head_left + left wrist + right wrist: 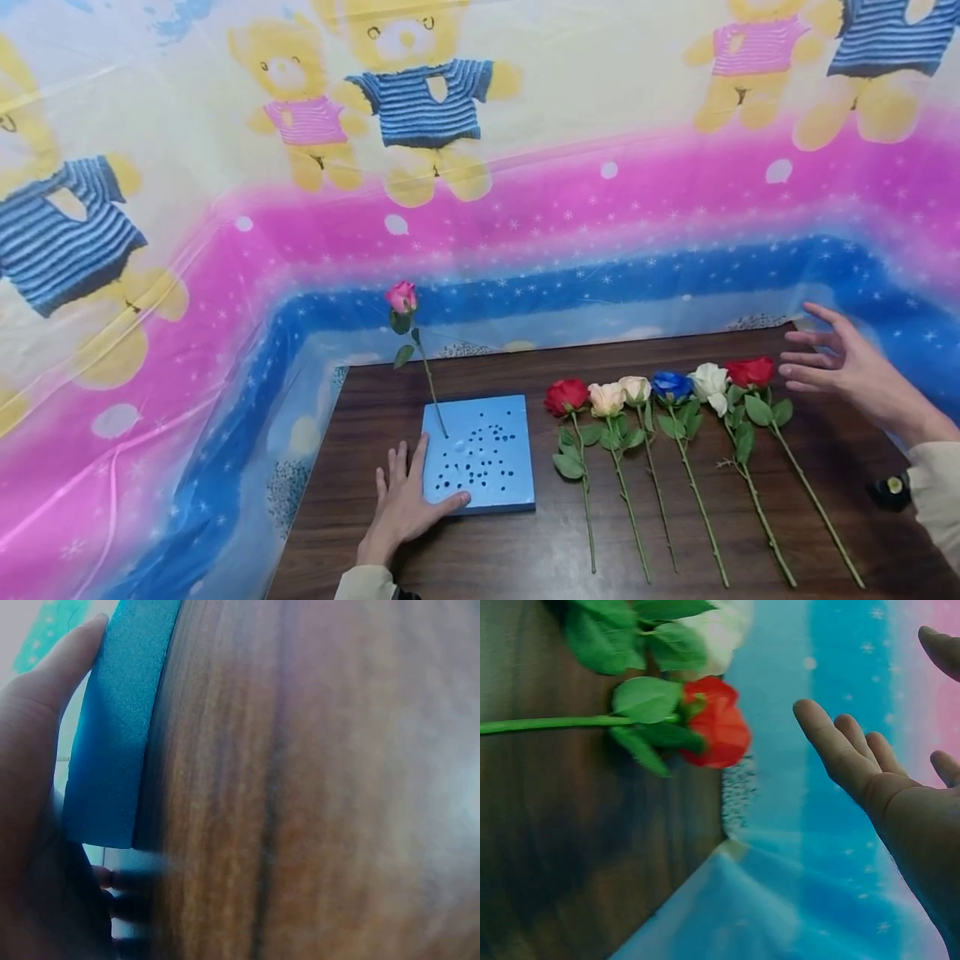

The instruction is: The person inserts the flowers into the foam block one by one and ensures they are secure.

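A glossy plastic sheet (525, 208), printed with yellow bears in striped jumpers over pink and blue starred bands, hangs behind and drapes onto a dark wood-grain table (480, 558). On the table lies a square slab of light blue foam (487, 467), matte and grainy, pocked with small round holes. A pink rose (401, 297) stands tilted in a hole near its far left corner.

The left hand (405, 500) rests flat against the slab's left edge, fingers straight and slightly spread, thumb lying along its near edge.

To the right of the slab six stemmed roses lie side by side, heads away from the person: red (566, 395), peach (606, 398), cream (636, 388), blue (671, 386), white (708, 382) and the red rose (750, 372) at the far right.

The right hand (847, 367) hovers just beside this last bloom, fingers straight and spread, holding nothing.

No writing is readable.
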{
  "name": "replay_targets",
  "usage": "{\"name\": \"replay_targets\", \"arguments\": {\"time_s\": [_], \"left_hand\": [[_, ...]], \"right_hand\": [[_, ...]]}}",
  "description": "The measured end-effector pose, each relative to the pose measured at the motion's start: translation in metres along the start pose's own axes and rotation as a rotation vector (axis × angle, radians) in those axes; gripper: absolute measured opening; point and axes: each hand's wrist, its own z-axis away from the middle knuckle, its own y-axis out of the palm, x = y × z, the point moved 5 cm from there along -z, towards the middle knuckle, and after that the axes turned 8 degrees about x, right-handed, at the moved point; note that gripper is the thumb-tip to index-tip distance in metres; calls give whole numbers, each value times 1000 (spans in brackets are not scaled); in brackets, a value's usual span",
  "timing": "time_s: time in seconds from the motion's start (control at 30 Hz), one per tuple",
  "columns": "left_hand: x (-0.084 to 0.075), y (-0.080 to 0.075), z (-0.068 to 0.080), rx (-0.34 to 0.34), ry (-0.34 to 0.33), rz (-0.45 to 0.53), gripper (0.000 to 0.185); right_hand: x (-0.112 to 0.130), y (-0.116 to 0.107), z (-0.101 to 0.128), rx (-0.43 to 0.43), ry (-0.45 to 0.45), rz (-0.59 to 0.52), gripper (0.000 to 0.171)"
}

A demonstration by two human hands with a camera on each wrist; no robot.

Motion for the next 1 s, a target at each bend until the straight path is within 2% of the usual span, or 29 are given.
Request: {"name": "replay_targets", "arguments": {"time_s": [0.13, 0.23, 0.43, 0.63, 0.7, 0.9, 1.0], "left_hand": [[-1, -1, -1, -2, 5, -3, 132], [-1, -2, -1, -2, 10, -5, 132], [0, -1, 0, 2, 12, 0, 132], [0, 0, 2, 0, 14, 4, 132], [0, 0, 2, 0, 14, 4, 131], [0, 0, 2, 7, 7, 6, 132], [0, -1, 2, 8, 8, 14, 131]], "right_hand": [[-21, 4, 10, 79, -49, -200, 114], [-35, 9, 18, 123, -69, -286, 115], [-55, 22, 31, 146, -17, -182, 111], [-67, 30, 40, 188, -20, -251, 107], [-70, 30, 42, 188, -9, -244, 107], [-82, 31, 48, 172, 117, -135, 106], [-85, 35, 52, 179, 166, -124, 102]]}}
